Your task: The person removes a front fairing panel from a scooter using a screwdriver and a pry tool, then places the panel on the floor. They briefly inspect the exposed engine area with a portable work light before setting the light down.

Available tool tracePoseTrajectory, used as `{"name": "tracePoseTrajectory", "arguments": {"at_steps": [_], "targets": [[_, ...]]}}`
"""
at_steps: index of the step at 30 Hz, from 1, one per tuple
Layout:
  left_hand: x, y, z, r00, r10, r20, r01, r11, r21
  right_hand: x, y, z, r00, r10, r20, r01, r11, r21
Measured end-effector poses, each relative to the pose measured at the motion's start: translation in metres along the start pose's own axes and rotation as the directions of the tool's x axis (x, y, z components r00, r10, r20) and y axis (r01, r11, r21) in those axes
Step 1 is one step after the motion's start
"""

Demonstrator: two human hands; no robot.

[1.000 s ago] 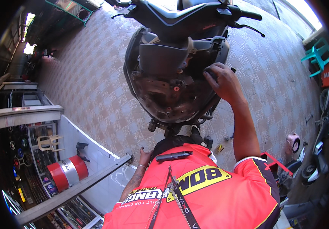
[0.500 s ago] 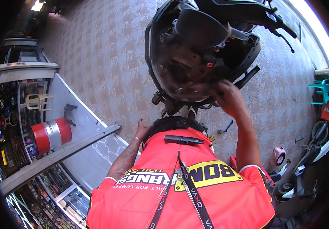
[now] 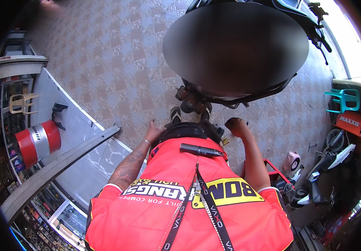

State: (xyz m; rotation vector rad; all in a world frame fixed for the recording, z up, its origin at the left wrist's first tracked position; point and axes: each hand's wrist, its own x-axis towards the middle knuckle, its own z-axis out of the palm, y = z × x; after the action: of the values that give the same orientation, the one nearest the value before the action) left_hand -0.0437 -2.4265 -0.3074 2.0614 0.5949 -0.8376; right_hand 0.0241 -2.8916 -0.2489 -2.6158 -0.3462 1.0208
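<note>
Ahead of me stands a dark scooter (image 3: 230, 94), its middle covered by a blurred oval, so the details there are hidden. My right hand (image 3: 240, 127) is low on the right, between my body and the scooter, apart from it. Its fingers are curled, and a dark patch at their tips may be something held; I cannot make it out. Beside my left hip, my left hand (image 3: 153, 133) hangs with fingers apart and nothing visible in it. A black device (image 3: 201, 149) lies against my red shirt, by the lanyard (image 3: 197, 180).
At left are a red and silver drum (image 3: 38, 143), a beige chair (image 3: 22, 103) and a long metal rail (image 3: 63, 169) beside glass display cases. To the right stand a teal chair (image 3: 345, 99), an orange box (image 3: 350, 121) and a red stand (image 3: 268, 169). Patterned tiles cover the floor.
My right hand has come out of the scooter's dark body, back toward me and down. The view has shifted, and a blurred patch now covers the scooter. My left hand stays by the hip.
</note>
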Motion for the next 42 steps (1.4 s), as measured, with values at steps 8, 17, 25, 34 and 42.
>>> {"name": "tracePoseTrajectory", "arguments": {"at_steps": [8,17,25,34,42], "targets": [[0.001,-0.048,-0.04,0.997,0.028,0.068,-0.028,1.0,0.004,0.099,-0.093,0.061,0.899,0.378,0.222,-0.321,0.226,0.92],[-0.011,-0.074,-0.063,0.996,-0.044,0.079,0.056,0.985,-0.166,0.119,-0.113,0.082,0.886,0.384,0.26,-0.233,-0.117,0.965],[-0.004,-0.086,-0.063,0.999,-0.02,0.027,0.025,0.981,-0.194,0.125,-0.113,0.079,0.901,0.389,0.194,-0.174,-0.087,0.981],[-0.006,-0.082,-0.058,0.999,-0.038,0.033,0.043,0.982,-0.182,0.113,-0.12,0.063,0.929,0.371,-0.002,-0.013,0.038,0.999],[-0.01,-0.087,-0.062,0.991,-0.083,0.105,0.1,0.982,-0.16,0.141,-0.08,0.098,0.951,0.3,0.075,-0.001,-0.24,0.971]]}}
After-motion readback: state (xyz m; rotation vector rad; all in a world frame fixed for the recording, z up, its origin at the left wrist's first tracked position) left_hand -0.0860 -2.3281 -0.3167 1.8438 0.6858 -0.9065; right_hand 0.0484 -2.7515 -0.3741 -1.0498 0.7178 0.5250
